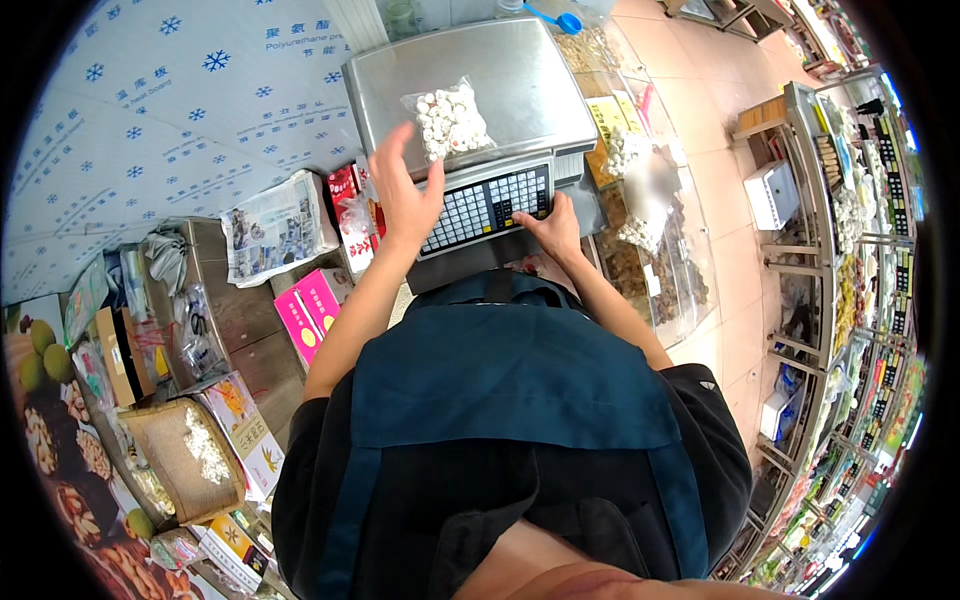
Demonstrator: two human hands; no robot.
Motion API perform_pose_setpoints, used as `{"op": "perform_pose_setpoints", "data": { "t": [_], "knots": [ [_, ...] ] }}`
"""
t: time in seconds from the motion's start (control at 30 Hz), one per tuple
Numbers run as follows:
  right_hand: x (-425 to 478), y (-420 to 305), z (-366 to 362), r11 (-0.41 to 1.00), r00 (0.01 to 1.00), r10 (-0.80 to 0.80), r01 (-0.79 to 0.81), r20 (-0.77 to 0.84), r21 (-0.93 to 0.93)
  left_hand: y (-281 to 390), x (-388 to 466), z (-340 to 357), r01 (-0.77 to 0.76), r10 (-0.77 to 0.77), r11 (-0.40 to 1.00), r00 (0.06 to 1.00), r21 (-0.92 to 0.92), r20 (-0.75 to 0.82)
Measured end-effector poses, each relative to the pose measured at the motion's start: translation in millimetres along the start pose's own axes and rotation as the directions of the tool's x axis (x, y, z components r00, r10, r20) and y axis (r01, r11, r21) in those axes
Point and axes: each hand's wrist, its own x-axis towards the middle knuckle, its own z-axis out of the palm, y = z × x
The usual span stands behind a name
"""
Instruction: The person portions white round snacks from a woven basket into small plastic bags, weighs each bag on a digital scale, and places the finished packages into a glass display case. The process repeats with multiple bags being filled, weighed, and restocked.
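A clear plastic bag of small white pieces lies on the steel pan of an electronic weighing scale. My left hand is just left of the bag, fingers spread, over the pan's front edge; it grips nothing. Below the pan sits the scale's keypad, with rows of light keys and a dark block on the right. My right hand rests at the keypad's right end, thumb on or just over the dark keys, its other fingers behind the scale's edge and partly hidden.
Right of the scale stand clear bins of dried goods. A folded newspaper, a red box and a pink box lie to the left. Further down is a wicker basket with white pieces. Stocked shelves line the far right.
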Motion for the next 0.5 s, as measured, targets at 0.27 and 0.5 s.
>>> {"op": "perform_pose_setpoints", "data": {
  "t": [0.27,0.5],
  "knots": [
    [9,1,7,0.99,0.994,0.108,-0.107,-0.004,0.087,-7,-102,-5,-0.158,0.223,0.975,0.75,-0.158,0.623],
    [10,4,6,0.954,0.995,0.094,-0.084,-0.021,0.289,-19,-132,4,-0.271,0.206,0.961,0.6,-0.046,0.773]
  ]
}}
